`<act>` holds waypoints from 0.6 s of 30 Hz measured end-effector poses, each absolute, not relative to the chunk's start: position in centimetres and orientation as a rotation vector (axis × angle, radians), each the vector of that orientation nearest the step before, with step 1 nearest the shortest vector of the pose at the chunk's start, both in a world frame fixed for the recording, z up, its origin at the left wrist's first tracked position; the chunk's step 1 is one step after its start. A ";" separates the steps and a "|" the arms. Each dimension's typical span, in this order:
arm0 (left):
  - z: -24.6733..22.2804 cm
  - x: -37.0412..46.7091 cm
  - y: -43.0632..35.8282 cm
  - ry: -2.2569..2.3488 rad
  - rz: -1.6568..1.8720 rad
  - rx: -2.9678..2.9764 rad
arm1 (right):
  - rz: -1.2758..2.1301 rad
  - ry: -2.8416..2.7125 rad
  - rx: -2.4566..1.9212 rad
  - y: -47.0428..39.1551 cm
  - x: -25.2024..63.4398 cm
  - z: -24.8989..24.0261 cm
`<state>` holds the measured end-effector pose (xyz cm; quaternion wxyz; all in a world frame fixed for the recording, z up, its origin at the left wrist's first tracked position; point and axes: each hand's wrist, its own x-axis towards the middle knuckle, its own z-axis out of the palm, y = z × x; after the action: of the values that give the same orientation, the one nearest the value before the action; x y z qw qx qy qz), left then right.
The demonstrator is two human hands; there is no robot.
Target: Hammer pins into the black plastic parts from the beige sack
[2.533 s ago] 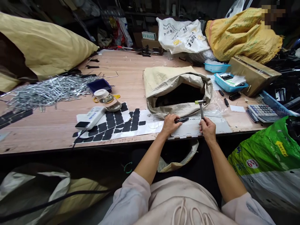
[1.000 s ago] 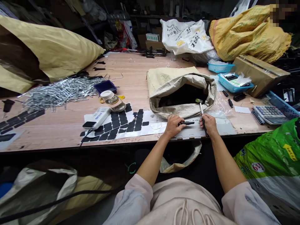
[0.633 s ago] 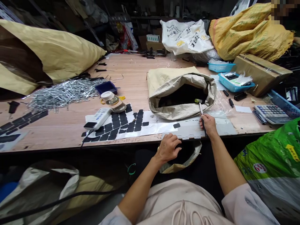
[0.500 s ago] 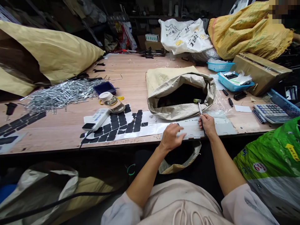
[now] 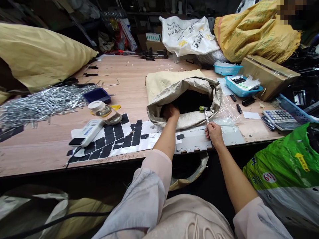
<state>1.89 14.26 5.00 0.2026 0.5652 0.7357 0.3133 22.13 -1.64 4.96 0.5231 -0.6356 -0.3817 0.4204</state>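
My left hand (image 5: pixel 171 112) reaches into the mouth of a beige woven sack (image 5: pixel 159 81) lying on the bench, and its fingers are lost in the dark inside. In my right hand (image 5: pixel 214 133) is a small hammer (image 5: pixel 206 116) with a yellowish-green head, a metal shaft and a dark handle. The hammer points up and away, its head just in front of the sack's opening. Beneath my hands a grey-white strip (image 5: pixel 196 139) lies along the bench's front edge. One dark pad (image 5: pixel 180 136) rests beside my left forearm.
To the left are a heap of metal rods (image 5: pixel 50 103), a blue tray (image 5: pixel 97 95), a jar (image 5: pixel 106 112), a white power bank (image 5: pixel 87 132) and sheets of black pads (image 5: pixel 109 136). Blue baskets (image 5: pixel 243 87), a carton (image 5: pixel 270 76) and a calculator (image 5: pixel 281 119) stand right. A green bag (image 5: pixel 281 159) hangs over nearby.
My left hand has moved forward from above the bench edge into the sack's mouth. My right hand keeps hold of the hammer in nearly the same place. The view has shifted slightly.
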 end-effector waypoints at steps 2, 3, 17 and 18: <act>5.0 1.9 13.7 2.148 0.814 1.469 | 1.002 -0.919 -1.525 -1.7 22.1 5.0; 5.1 1.9 13.4 2.174 0.795 1.429 | 1.001 -0.920 -1.527 -1.7 22.1 5.0; 4.5 3.3 1.2 1.511 1.214 2.121 | 0.998 -0.918 -1.503 -1.6 22.4 4.4; 4.1 3.2 0.3 1.444 1.139 2.171 | 0.997 -0.921 -1.501 -1.6 22.5 4.3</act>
<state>3.24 0.29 4.10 0.1474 0.7548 0.5019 0.3958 22.47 -1.59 4.28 0.5303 -0.6286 -0.3860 0.4178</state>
